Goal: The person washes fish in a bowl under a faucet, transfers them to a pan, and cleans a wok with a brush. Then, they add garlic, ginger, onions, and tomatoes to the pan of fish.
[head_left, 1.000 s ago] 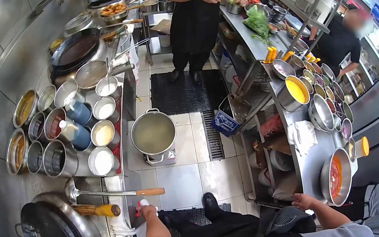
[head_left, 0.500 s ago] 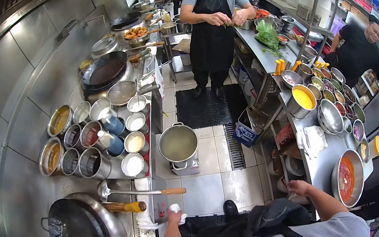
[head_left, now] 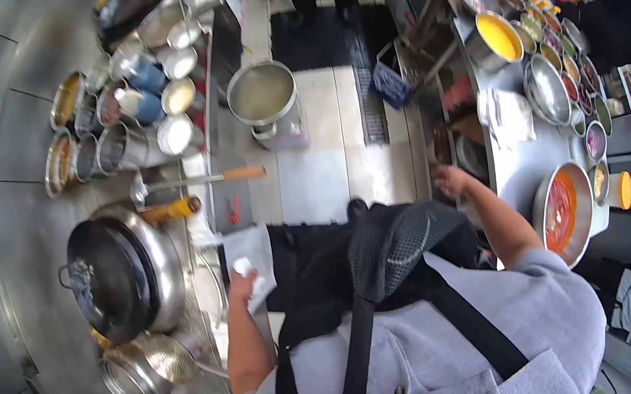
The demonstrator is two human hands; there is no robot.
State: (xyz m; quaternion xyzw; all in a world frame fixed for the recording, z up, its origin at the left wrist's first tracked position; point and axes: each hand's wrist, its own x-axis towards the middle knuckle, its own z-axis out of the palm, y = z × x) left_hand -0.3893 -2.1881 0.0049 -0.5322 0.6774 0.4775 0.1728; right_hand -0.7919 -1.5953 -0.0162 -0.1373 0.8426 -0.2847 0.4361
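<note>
My left hand (head_left: 242,281) is closed round a white cloth (head_left: 251,266) that hangs beside the left counter's front edge. Out over the floor side of the right counter is my right hand (head_left: 452,180), its fingers loosely apart and nothing seen between them. A black wok (head_left: 109,278) rests on the stove left of the cloth, with a ladle (head_left: 187,182) and a yellow-handled tool (head_left: 171,211) lying behind it. Right of my right forearm, a steel bowl with red sauce (head_left: 561,216) stands on the right counter.
A large pot of liquid (head_left: 262,95) stands in the aisle on a low support. Metal containers (head_left: 120,147) crowd the left counter. A blue crate (head_left: 390,86) is by the right counter, which bears a yellow-filled pot (head_left: 498,37) and a white towel (head_left: 507,117). People stand ahead and at right.
The view has tipped downward, so the pot and counters sit higher in it and more of my body shows. The cloth in my left hand now hangs spread out.
</note>
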